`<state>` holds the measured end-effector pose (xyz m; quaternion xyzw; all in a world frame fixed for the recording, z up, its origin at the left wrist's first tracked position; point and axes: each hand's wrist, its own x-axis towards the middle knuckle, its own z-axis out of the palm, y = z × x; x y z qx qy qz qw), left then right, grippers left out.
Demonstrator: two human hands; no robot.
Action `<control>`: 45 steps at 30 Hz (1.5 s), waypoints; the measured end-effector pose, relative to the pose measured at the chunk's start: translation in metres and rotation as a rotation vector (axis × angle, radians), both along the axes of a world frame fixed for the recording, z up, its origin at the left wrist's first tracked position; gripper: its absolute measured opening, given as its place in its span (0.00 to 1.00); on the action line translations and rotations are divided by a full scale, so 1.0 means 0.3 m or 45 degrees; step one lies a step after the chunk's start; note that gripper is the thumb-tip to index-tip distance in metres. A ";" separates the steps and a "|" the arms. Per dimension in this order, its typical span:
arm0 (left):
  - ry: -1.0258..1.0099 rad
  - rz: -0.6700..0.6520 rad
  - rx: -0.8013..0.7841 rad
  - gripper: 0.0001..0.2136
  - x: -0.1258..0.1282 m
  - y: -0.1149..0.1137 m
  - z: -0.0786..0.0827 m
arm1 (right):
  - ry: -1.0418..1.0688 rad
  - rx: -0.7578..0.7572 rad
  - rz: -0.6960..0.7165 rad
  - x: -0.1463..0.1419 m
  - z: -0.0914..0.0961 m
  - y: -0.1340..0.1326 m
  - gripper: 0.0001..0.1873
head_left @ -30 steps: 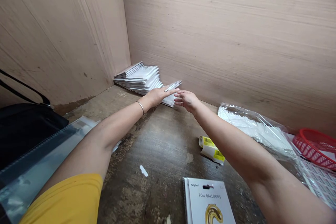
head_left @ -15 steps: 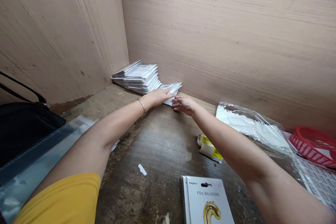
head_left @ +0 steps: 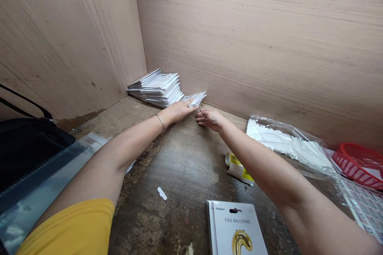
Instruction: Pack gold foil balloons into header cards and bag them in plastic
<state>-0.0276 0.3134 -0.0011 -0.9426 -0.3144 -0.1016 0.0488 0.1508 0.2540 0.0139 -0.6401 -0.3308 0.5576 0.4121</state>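
Head view, only one we have: both bare arms reach across the bench toward the far edge. Item of interest is a small stack of white packets, lying tilted against the foot of the plywood wall, just right of a bigger stack of white packets in the far left corner. Its long axis runs left to right, rising toward the right, roughly along the wall. Left hand is the nearer one: fingers extended, touching the stack's near left edge; we can't tell if that's a pinch or plain contact. Right hand sits just below the stack's right end, palm down, fingers loosely curled, nothing held, and looks apart from the stack. Small gap between the hands. Near the right hand, a yellow-labelled roll; beyond that, a clear bag of white strips and a red basket on the right. Near centre, a foil balloons packet. Near left, a black bag and a clear plastic sleeve.
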 end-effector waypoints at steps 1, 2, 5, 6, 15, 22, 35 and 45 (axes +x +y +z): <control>-0.038 0.006 0.005 0.26 -0.002 0.003 0.000 | -0.005 0.002 -0.020 0.002 -0.001 0.001 0.14; -0.075 0.005 0.012 0.28 -0.005 0.008 -0.001 | -0.009 -0.001 -0.040 0.005 -0.004 0.001 0.15; -0.132 -0.006 0.033 0.32 -0.012 0.020 -0.007 | -0.008 -0.018 -0.084 0.014 -0.017 0.000 0.13; -0.146 0.001 0.039 0.32 -0.011 0.018 -0.006 | 0.002 -0.023 -0.091 0.016 -0.018 -0.002 0.13; -0.100 -0.184 0.274 0.27 0.074 -0.223 0.021 | 0.376 0.160 -0.008 0.007 0.067 -0.050 0.14; -0.333 -0.237 0.296 0.27 -0.088 -0.167 0.112 | 0.293 0.186 -0.175 0.023 0.107 -0.182 0.14; -0.222 0.632 -0.056 0.13 -0.272 0.089 0.201 | 0.270 0.108 -0.109 0.149 0.185 -0.711 0.22; -0.326 0.601 0.021 0.13 -0.281 0.106 0.198 | 0.313 -0.040 -0.230 0.215 0.118 -0.910 0.34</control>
